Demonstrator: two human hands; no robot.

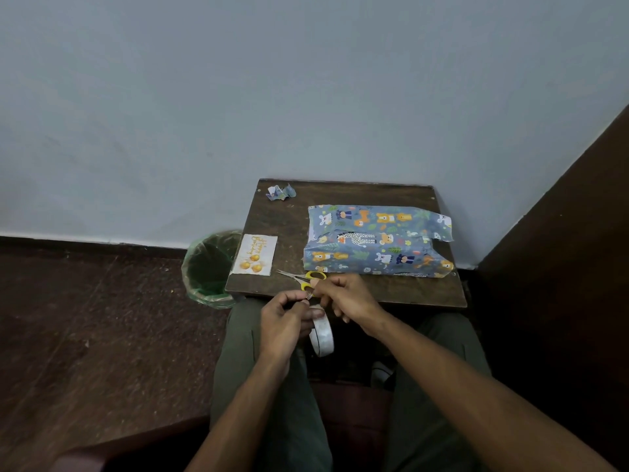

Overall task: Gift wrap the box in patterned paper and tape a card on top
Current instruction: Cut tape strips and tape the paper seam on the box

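Both forearms come in from the bottom, and the tape roll (321,330) hangs off the left hand (285,320), whose fingers are curled through it while thumb and forefinger pinch the loose end. Right hand (343,296) is pinched onto that same bit of tape just beside the left fingertips, so neither hand is free right now, both are closed on tape, held over the lap at the near edge of the desk (292,226).

My guess is they're peeling off a strip. To do it well: pull slow and straight so it doesn't split or fold onto itself, keep the sticky side off the fingers, and only take a short piece.

Scissors (303,278) with yellow handles lie right past the hands, handy for the cut. Box (376,241) sits on the right half of the desk, paper round it, but both ends look loose and flappy, so that's probably where the strip goes. Card (254,255) waits at the left edge, untaped. Paper scrap (280,192) in the far corner, and a bin (211,267) on the floor beside the desk
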